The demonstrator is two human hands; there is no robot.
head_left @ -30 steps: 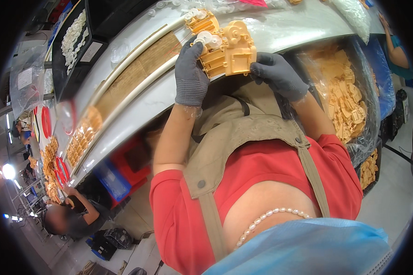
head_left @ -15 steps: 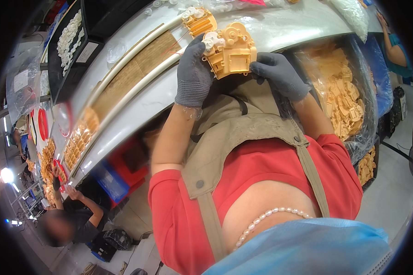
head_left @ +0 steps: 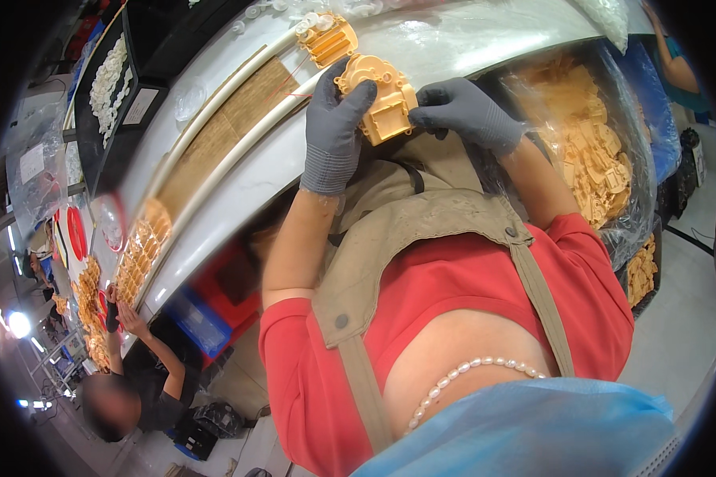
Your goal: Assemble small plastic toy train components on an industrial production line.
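Long white table (head_left: 445, 48): the work is done above its near edge, where it can be used as a support if the hands become tired.
Plastic-lined bin (head_left: 619, 245): many loose orange parts (head_left: 593, 163) are kept in it, beside the right forearm; the elbow is best held away from it.
Brown strip (head_left: 239, 111): it is laid along the table, to the left of the hands.
Left hand (head_left: 334, 115): gloved; the housing is held in it, with the thumb pressed on the front face; the other fingers are mostly hidden behind. This hold should be kept firm but without squeezing.
Right hand (head_left: 465, 115): gloved; thumb and forefinger are kept narrow, at the lower right edge of the housing; whether it is really pinched cannot be told. Pressure is better given evenly along the edge.
Orange housing (head_left: 390, 99): it is held between both hands, tilted, over the table's edge; its back cannot be seen, so the seam should be checked all around.
Second housing (head_left: 326, 44): it is placed just beyond the left fingertips; bumping it should be avoided.
White gears (head_left: 322, 22): they are seen on its upper end and could be easily displaced.
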